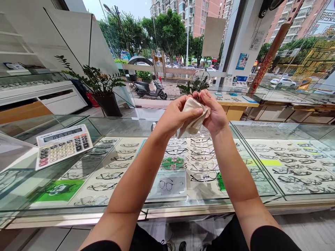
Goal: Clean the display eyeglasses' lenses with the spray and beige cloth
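Observation:
My left hand (176, 114) is closed on a pale beige wiping cloth (193, 118), its thumb pressed flat across the folds. Opposite it, my right hand (215, 111) pinches a pair of eyeglasses (200, 79). One thin round rim stands up above the fingertips, against the window. The cloth hangs between both palms and touches the right fingers. Cloth and fingers hide the rest of the frame. Both hands are raised over the glass display counter (125, 122).
Rows of eyeglass frames (201, 153) lie inside the counter. On its glass top at left sits a calculator (63, 144). Potted plants (101, 83) stand by the window, with a parked scooter (149, 87) outside. Another display case (295, 157) adjoins at right.

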Available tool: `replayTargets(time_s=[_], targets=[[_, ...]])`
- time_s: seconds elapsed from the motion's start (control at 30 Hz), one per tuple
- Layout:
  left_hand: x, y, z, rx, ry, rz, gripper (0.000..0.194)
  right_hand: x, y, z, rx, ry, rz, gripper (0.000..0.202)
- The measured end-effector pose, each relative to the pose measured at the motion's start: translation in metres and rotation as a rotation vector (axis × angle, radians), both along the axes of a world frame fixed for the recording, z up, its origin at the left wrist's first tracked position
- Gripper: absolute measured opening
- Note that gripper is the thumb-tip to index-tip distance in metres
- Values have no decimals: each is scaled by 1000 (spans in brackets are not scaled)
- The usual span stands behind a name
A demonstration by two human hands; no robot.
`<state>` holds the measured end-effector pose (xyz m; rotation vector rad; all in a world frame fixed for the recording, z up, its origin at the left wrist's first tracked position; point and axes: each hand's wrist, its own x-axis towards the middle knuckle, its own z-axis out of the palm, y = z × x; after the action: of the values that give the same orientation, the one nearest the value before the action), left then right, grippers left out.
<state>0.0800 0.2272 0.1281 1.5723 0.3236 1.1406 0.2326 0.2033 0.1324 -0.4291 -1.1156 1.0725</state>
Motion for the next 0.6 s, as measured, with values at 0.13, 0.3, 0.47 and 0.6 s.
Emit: replayTargets(time_s=[0.13, 0.3, 0.47, 0.6], targets=[[1, 1, -1, -1, -30, 4, 50, 0, -1, 1, 2, -7, 9, 34], [1, -1, 2, -14, -36, 21, 43, 0, -3, 2, -7, -10, -17, 33], [-1, -1, 4, -19, -38, -17, 45, 1, -2, 2, -33, -39, -44, 30], [0, -1, 4, -74, -58, -94, 46, 2, 2, 0, -16, -32, -29, 33]])
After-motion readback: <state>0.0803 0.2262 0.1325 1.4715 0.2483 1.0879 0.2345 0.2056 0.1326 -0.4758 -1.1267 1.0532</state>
